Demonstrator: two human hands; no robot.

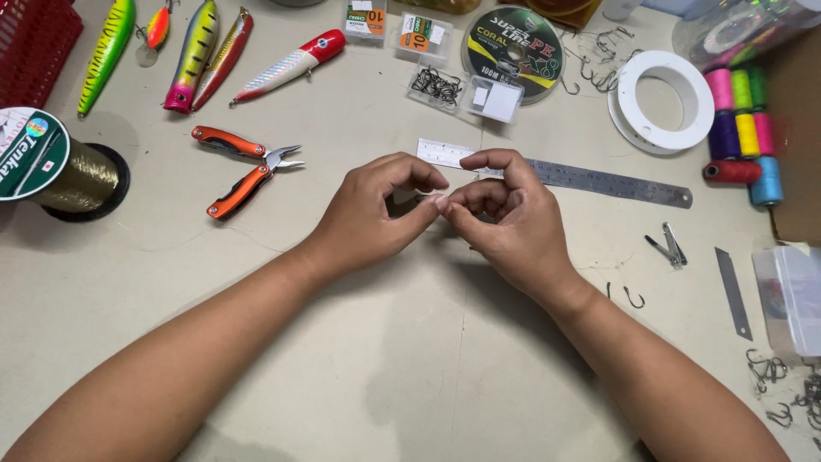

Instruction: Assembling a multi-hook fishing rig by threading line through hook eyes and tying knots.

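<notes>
Pinching together at mid-frame, left hand point(376, 214) and right hand point(505, 224) fingers hide something too small to identify; cluttered beige surface point(385, 368).

Matt, pale beige work surface point(410, 385), lightly scuffed, bore a long steel ruler point(599, 181) of brushed, dull-grey finish, a small pair of pliers with orange handles and bright metal jaws point(244, 168), polished metal nail clippers point(670, 246) and a flat grey metal blade point(734, 293). Glossy, lacquered hard-bodied fishing lures point(201, 56) in green, yellow, pink and red lay beside a smooth white plastic spool ring point(663, 101), a red plastic mesh basket point(34, 43) and clear, shiny plastic hook packets point(453, 92). Soft, fibrous thread bobbins point(742, 128) in pink, green, purple, yellow, red and blue looked matt, while the large spool of olive-gold line point(73, 175) showed a fine sheen.
</notes>
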